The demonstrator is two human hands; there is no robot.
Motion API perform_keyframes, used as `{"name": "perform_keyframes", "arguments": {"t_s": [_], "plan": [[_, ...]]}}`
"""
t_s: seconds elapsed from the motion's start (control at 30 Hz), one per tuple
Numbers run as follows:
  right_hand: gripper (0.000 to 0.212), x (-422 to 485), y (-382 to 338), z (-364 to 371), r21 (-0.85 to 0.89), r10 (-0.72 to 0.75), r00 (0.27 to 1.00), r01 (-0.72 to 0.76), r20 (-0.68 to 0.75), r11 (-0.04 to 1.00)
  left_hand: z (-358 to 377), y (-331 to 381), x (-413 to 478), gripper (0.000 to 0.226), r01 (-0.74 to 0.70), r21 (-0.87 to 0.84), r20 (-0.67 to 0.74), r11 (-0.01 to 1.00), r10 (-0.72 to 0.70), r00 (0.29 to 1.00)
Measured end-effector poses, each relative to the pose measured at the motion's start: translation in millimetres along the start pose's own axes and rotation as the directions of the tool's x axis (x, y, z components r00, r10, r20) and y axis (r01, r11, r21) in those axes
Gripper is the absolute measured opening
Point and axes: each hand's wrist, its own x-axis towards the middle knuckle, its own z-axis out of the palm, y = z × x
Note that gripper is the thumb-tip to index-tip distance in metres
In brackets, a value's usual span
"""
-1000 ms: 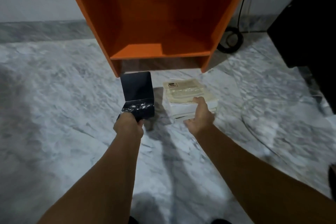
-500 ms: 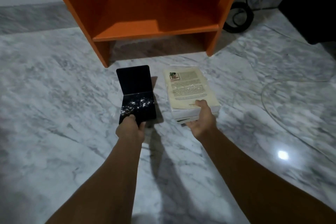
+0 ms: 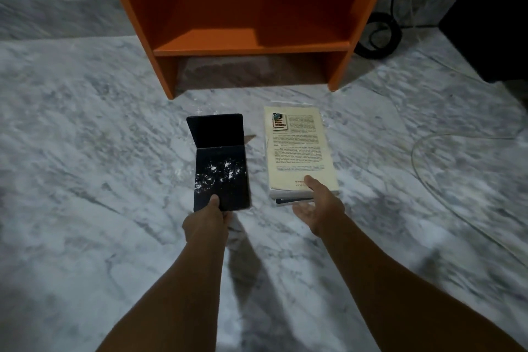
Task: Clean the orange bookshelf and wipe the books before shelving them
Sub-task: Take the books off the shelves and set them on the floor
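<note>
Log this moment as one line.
left hand grips dusty black folder | right hand holds near edge of book stack, thumb on top | orange bookshelf beyond both | books not yet shelved

Print on a book's back cover
The cream book [image 3: 303, 157] has a small cover picture [image 3: 279, 121] in its upper left corner with the word "TELEMATIKA"; the other lines and the paragraphs are too small to read.
</note>
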Motion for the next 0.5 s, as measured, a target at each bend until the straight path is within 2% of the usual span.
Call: {"name": "perform_keyframes", "arguments": {"t_s": [0.03, 0.2, 0.3, 0.33, 0.4, 0.43, 0.5], "plan": [[0.048, 2, 0, -1, -0.015, -0.001, 1.0, 0.001, 0.002, 1.0, 1, -3, 2, 0.051, -0.01, 0.062, -0.049, 0.998, 0.013, 0.999], [0.048, 2, -5, -2, -0.064, 0.015, 1.0, -0.015, 0.008, 0.998, 1, -3, -15, 0.058, -0.051, 0.158, -0.091, 0.986, 0.066, 0.994], [0.043, 1, -3, -5, -0.07, 0.05, 0.999, -0.05, 0.004, 0.996, 3, -3, -19, 0.053, -0.055, 0.083, -0.006, 0.995, 0.056, 0.998], [0.047, 0, 0, -5, -0.062, 0.061, 0.998, -0.061, -0.004, 0.996, 3, -3, -21, 0.054, -0.05, 0.128, -0.015, 0.99, 0.053, 0.998], [0.072, -1, 4, -6, -0.174, -0.008, 0.987, -0.02, -0.159, 0.985, 1, -2, -28, 0.06, -0.025, 0.167, -0.102, 0.986, 0.043, 0.994], [0.081, -2, 5, -5, -0.266, -0.088, 0.959, 0.015, -0.268, 0.964, 0, 1, -32, 0.062, -0.017, 0.122, -0.114, 0.992, 0.031, 0.993], [0.074, -12, 0, 0, -0.335, -0.217, 0.896, 0.082, -0.388, 0.939, -2, 11, -44, 0.063, -0.014, 0.177, -0.088, 0.984, 0.03, 0.996]]}}
